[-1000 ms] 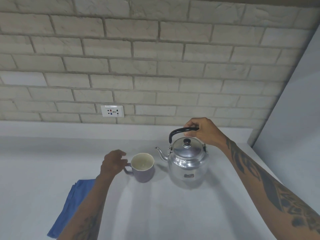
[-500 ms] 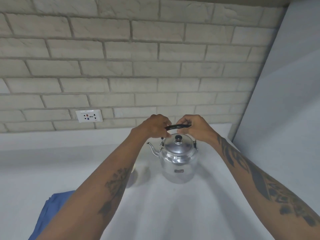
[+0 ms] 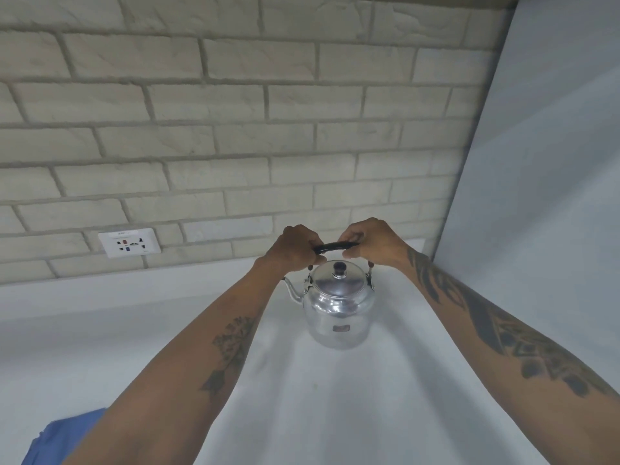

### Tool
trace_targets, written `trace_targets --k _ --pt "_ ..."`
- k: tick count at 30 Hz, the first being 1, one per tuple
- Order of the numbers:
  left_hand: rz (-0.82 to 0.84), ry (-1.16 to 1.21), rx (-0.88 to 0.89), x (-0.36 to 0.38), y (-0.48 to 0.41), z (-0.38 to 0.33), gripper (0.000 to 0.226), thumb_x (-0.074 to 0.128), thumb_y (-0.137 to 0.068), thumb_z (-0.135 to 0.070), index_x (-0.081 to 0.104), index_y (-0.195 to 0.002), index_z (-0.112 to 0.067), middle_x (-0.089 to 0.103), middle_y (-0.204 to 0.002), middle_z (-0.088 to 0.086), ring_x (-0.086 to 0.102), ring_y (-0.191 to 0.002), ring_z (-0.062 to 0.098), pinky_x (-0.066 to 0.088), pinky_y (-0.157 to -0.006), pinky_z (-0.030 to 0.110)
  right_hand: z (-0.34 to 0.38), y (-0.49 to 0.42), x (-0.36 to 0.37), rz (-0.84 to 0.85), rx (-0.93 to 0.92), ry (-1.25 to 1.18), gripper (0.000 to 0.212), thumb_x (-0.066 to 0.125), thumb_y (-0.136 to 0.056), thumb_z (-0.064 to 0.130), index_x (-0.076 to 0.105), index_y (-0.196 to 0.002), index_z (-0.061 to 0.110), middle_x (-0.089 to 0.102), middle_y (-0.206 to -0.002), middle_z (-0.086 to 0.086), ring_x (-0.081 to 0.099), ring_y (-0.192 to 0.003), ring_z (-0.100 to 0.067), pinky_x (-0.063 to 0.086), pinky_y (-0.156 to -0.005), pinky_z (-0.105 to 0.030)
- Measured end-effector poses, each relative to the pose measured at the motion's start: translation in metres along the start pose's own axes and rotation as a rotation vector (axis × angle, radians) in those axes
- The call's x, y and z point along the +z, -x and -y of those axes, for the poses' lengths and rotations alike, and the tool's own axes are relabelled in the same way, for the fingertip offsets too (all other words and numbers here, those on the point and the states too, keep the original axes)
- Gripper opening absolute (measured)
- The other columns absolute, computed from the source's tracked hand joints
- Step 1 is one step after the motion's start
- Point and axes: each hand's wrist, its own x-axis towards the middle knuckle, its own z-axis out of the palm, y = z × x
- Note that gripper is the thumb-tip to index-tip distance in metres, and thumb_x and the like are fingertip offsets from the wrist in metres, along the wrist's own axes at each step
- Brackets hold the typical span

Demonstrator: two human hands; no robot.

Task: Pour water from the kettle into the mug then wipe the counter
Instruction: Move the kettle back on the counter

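Both hands are curled shut around the black handle [image 3: 335, 246] of the aluminium kettle [image 3: 337, 310], the left hand [image 3: 295, 250] at the spout end and the right hand [image 3: 372, 241] at the far end, with a short bare stretch of handle between them. The kettle sits near the back edge of the counter [image 3: 335, 414], towards its right end, close to the brick wall [image 3: 235, 129]. The mug is not visible; the left forearm likely hides it, so its place cannot be told.

Risks, as a judgement: the handle looks like a swinging bail on side pivots, so a lift could let the body rock and spill water through the curved spout [image 3: 293, 292]. The domed lid [image 3: 339, 280] with its dark knob appears only to rest in place, and a steep tilt might drop it. Pouring towards a mug that is out of sight invites a miss and a wet counter. If the water is hot, bare polished metal just below the knuckles could burn.

The kettle is shiny, rounded and dented-looking in its reflections; the counter is smooth, matte and pale. A soft blue cloth [image 3: 63, 437] lies crumpled at the counter's front left corner, well apart from the kettle
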Motion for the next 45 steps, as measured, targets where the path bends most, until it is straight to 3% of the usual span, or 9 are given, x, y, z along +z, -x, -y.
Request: trace_targets --k 6,10,15,19,22,30,38,42,45 --pt "-0.036 -0.029 -0.003 0.02 -0.021 0.01 0.013 0.076 -0.078 -0.02 0.077 -0.089 -0.015 0.073 -0.074 0.006 0.069 -0.076 0.021 0.055 -0.074 0.031 -0.022 -0.025 0.01 -0.001 0.004 0.033 0.027 0.081 -0.07 0.002 0.076 -0.096 0.008 0.071 -0.087 -0.004 0.058 -0.061 0.0 0.038 -0.038 -0.003" --pt "-0.047 -0.018 -0.047 0.032 -0.031 0.018 0.006 0.073 -0.076 -0.018 0.075 -0.082 -0.018 0.063 -0.059 -0.005 0.066 -0.065 0.018 0.046 -0.057 0.021 -0.035 -0.039 0.023 -0.008 -0.002 0.067 0.025 0.08 -0.071 0.005 0.077 -0.095 0.01 0.069 -0.082 0.001 0.057 -0.062 0.001 0.038 -0.04 -0.003" --pt "-0.076 0.012 -0.104 0.045 -0.042 0.033 0.013 0.073 -0.075 -0.016 0.077 -0.087 -0.018 0.066 -0.065 -0.002 0.065 -0.066 0.018 0.05 -0.062 0.025 -0.047 -0.053 0.036 0.007 -0.013 0.083 0.023 0.079 -0.07 0.007 0.077 -0.093 0.013 0.07 -0.081 0.002 0.063 -0.076 -0.01 0.043 -0.06 -0.013" --pt "-0.075 0.0 -0.125 0.049 -0.051 0.043 0.01 0.072 -0.076 -0.018 0.076 -0.085 -0.02 0.065 -0.066 -0.002 0.063 -0.064 0.016 0.048 -0.061 0.024 -0.051 -0.062 0.043 0.01 -0.04 0.078 0.023 0.077 -0.07 0.006 0.077 -0.092 0.011 0.074 -0.086 -0.006 0.067 -0.083 -0.018 0.053 -0.076 -0.03" --pt "-0.08 -0.01 -0.143 0.049 -0.055 0.048 0.005 0.071 -0.077 -0.019 0.075 -0.08 -0.021 0.065 -0.065 0.0 0.062 -0.064 0.016 0.046 -0.061 0.023 -0.051 -0.068 0.046 0.011 -0.059 0.089 0.021 0.075 -0.069 0.006 0.077 -0.088 0.012 0.074 -0.081 -0.004 0.067 -0.08 -0.018 0.052 -0.073 -0.031" --pt "-0.059 -0.065 -0.159 0.051 -0.062 0.055 0.011 0.071 -0.076 -0.019 0.065 -0.068 -0.026 0.06 -0.061 -0.004 0.056 -0.054 0.011 0.037 -0.054 0.02 -0.054 -0.073 0.055 0.012 -0.047 0.1 0.019 0.071 -0.068 0.005 0.076 -0.082 0.017 0.065 -0.069 0.009 0.058 -0.066 -0.002 0.039 -0.057 -0.015" --pt "-0.059 -0.108 -0.165 0.054 -0.064 0.055 0.014 0.07 -0.078 -0.021 0.063 -0.067 -0.025 0.059 -0.061 -0.005 0.054 -0.055 0.01 0.033 -0.054 0.02 -0.056 -0.077 0.06 0.004 -0.042 0.116 0.016 0.068 -0.067 0.007 0.074 -0.078 0.017 0.067 -0.071 0.004 0.061 -0.072 -0.014 0.043 -0.059 -0.022" --pt "-0.053 -0.096 -0.167 0.053 -0.061 0.053 0.008 0.067 -0.079 -0.013 0.068 -0.077 -0.021 0.066 -0.075 0.002 0.059 -0.069 0.019 0.044 -0.066 0.026 -0.055 -0.075 0.06 0.0 -0.032 0.116 0.019 0.066 -0.068 0.006 0.073 -0.083 0.016 0.069 -0.078 0.002 0.063 -0.076 -0.016 0.047 -0.063 -0.026" --pt "-0.079 0.015 -0.186 0.053 -0.057 0.058 0.035 0.063 -0.079 0.002 0.072 -0.108 -0.016 0.072 -0.099 0.008 0.058 -0.083 0.02 0.049 -0.061 0.021 -0.054 -0.073 0.061 0.027 -0.031 0.136 0.022 0.065 -0.068 0.007 0.07 -0.085 0.018 0.066 -0.08 0.003 0.061 -0.076 -0.017 0.041 -0.06 -0.024"
